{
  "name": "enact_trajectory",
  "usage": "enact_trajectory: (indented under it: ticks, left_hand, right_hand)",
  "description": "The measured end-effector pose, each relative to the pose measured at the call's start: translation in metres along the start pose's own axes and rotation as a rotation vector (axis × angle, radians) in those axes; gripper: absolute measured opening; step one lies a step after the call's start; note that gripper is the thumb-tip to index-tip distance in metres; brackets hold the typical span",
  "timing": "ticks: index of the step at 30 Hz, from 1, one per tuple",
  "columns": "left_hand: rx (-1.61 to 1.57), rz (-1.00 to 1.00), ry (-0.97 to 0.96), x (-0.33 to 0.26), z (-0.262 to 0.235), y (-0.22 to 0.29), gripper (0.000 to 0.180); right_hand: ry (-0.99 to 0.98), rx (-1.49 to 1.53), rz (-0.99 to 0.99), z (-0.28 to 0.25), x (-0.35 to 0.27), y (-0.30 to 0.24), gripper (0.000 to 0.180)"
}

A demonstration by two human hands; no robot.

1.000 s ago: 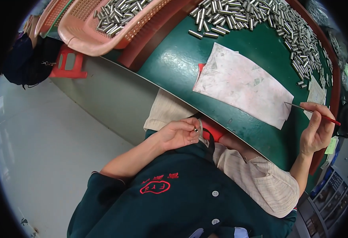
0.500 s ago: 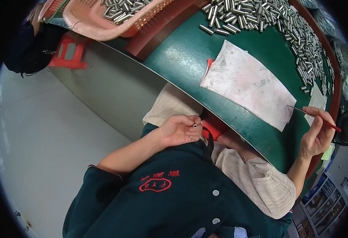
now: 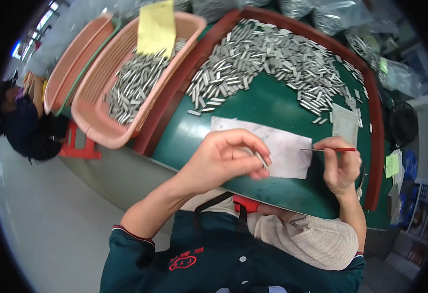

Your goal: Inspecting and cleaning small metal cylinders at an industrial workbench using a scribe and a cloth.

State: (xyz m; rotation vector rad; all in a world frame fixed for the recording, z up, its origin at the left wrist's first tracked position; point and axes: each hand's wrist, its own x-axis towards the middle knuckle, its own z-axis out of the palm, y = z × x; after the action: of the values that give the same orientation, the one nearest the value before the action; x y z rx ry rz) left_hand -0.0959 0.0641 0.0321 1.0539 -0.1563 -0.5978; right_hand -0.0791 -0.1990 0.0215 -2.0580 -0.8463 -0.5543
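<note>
while gripped: one metal piece, one red pick

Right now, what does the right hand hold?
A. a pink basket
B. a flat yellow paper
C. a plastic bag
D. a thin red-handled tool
D: the right hand pinches a thin red-handled tool over the white sheet, its tip pointing toward the left hand.

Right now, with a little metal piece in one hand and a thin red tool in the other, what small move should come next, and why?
Probably bring the red tool in the right hand leftward to the metal piece pinched in the left hand. The tool's tip already points toward it, and both hands are raised over the white paper with a gap between them.
</note>
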Motion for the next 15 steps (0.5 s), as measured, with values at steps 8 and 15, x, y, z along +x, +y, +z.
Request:
enact_trajectory:
  ticks: [8,15]
  left_hand:
    - [0.098,0.019,0.086,0.082,0.01,-0.008,0.029]
    - [0.25,0.177,0.203,0.086,0.003,-0.018,0.026]
  right_hand:
    - [0.05,0.045,-0.059,-0.004,0.004,0.001,0.018]
    - [0.07,0.048,-0.06,-0.005,0.004,0.002,0.02]
